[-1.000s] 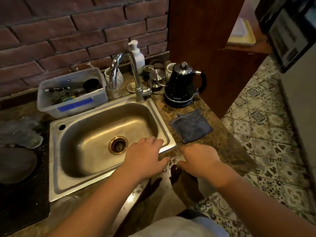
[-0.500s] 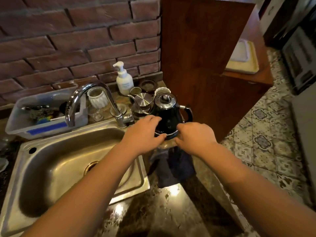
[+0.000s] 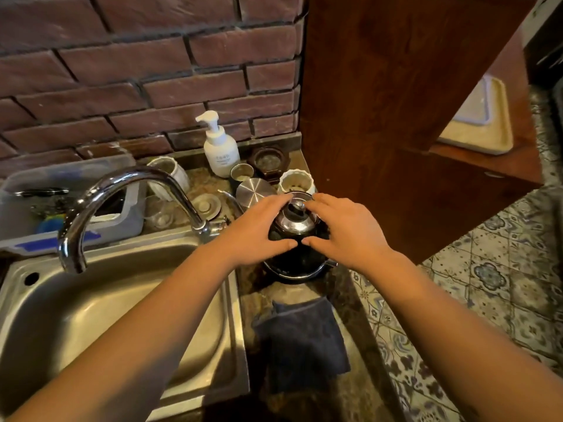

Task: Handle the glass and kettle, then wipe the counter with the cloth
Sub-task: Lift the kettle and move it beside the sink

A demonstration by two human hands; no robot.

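Observation:
A black kettle [image 3: 297, 257] with a chrome lid stands on its base at the counter's back right. My left hand [image 3: 259, 226] clasps its left side and my right hand [image 3: 344, 233] its right side, fingers curled around the upper body by the lid, thumbs almost meeting in front. The handle is hidden behind my right hand. A dark blue-grey cloth [image 3: 301, 342] lies flat on the speckled stone counter [image 3: 359, 391] just in front of the kettle. A clear glass [image 3: 161, 216] stands behind the tap, apart from both hands.
A steel sink [image 3: 237, 345] with a curved chrome tap [image 3: 122, 184] fills the left. Behind the kettle stand a white soap pump bottle [image 3: 221, 150], a ribbed white cup [image 3: 295, 181] and a small steel pot [image 3: 254, 191]. A plastic tub [image 3: 30, 184] sits back left. A wooden panel [image 3: 396, 117] borders the counter's right, with tiled floor [image 3: 502, 284] beyond.
Both hands went from the counter's front edge forward to the kettle, then from its base up to the body by the lid. The view has come closer to the kettle.

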